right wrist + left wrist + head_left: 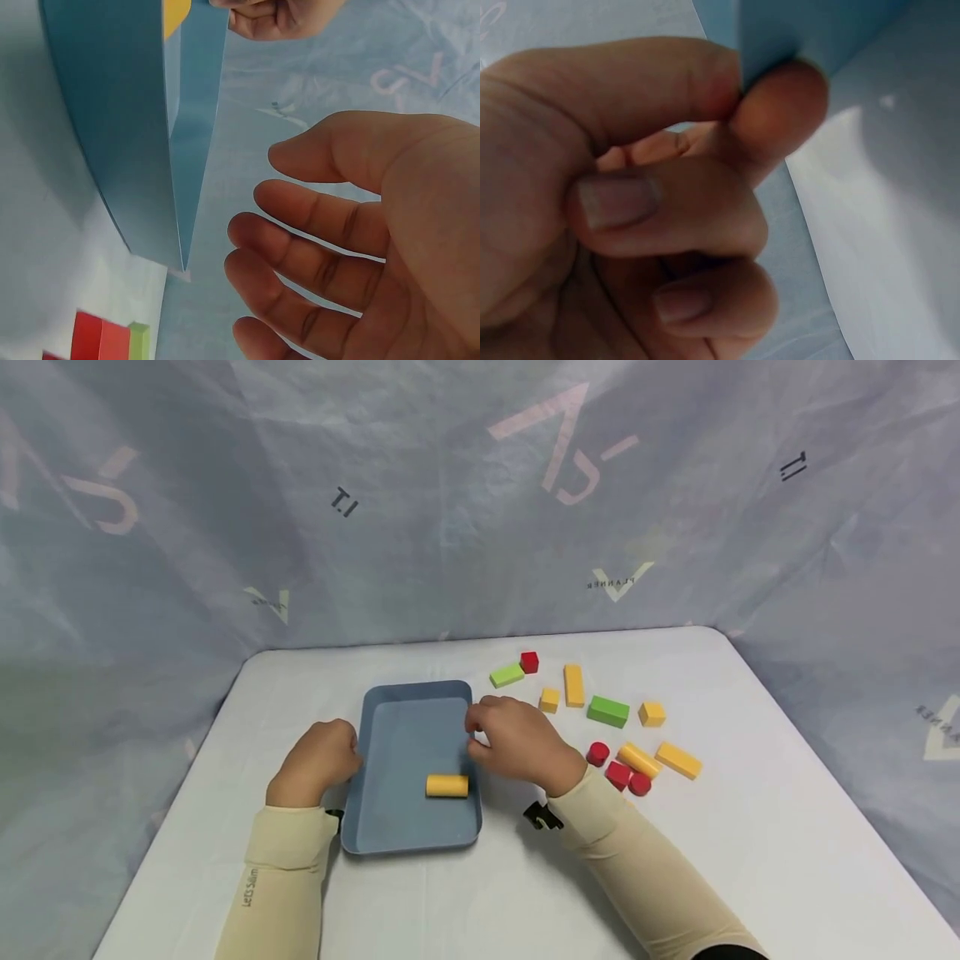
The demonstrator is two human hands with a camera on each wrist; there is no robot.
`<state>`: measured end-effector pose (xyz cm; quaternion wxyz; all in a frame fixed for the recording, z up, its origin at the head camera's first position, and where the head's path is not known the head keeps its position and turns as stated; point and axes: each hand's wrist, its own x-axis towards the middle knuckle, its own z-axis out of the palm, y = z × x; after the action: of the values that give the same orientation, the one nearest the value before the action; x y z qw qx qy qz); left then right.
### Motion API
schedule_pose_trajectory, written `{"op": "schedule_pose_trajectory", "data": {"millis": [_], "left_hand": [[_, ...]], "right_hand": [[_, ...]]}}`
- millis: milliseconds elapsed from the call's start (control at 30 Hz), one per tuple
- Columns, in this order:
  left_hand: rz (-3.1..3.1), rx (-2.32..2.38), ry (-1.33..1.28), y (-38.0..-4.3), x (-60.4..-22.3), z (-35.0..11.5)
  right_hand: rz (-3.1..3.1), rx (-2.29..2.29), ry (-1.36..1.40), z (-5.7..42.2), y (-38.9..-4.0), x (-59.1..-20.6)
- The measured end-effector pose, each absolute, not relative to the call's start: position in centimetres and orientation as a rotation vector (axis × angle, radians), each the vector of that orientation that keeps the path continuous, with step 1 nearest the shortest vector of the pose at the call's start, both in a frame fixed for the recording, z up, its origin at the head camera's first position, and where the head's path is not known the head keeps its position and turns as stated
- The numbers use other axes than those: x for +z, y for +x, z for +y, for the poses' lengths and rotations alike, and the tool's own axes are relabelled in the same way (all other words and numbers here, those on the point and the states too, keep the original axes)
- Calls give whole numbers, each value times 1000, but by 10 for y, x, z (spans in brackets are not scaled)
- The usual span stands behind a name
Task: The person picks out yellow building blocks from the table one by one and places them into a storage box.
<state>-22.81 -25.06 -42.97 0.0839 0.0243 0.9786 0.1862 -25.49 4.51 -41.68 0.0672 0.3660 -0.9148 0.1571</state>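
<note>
A shallow blue-grey tray (408,739) stands on the white table. My left hand (321,760) pinches its left wall; in the left wrist view the thumb and a fingertip meet on the tray wall (802,30), and the other fingers are curled in. A yellow cylinder block (447,786) lies inside the tray, near its right front. Over the tray's right side hovers my right hand (521,742). The right wrist view shows this hand (337,232) with slightly bent, spread fingers, holding nothing, apart from the tray wall (120,112).
Right of the tray are scattered blocks: a green block (608,712), a light green one (507,675), a red cube (529,662), a yellow cylinder (640,761), a red cylinder (597,753) and several yellow blocks. A printed grey cloth (450,527) hangs behind the table.
</note>
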Motion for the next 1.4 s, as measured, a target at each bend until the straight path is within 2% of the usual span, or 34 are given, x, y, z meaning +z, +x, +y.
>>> {"op": "schedule_pose_trajectory", "data": {"millis": [500,1400], "left_hand": [[2928,542,71,-231,-432,-250],[2930,502,59,-229,-431,-250]], "right_hand": [[-2871,427,895,67,-272,-413],[-2972,589,692,94,-293,-413]]}}
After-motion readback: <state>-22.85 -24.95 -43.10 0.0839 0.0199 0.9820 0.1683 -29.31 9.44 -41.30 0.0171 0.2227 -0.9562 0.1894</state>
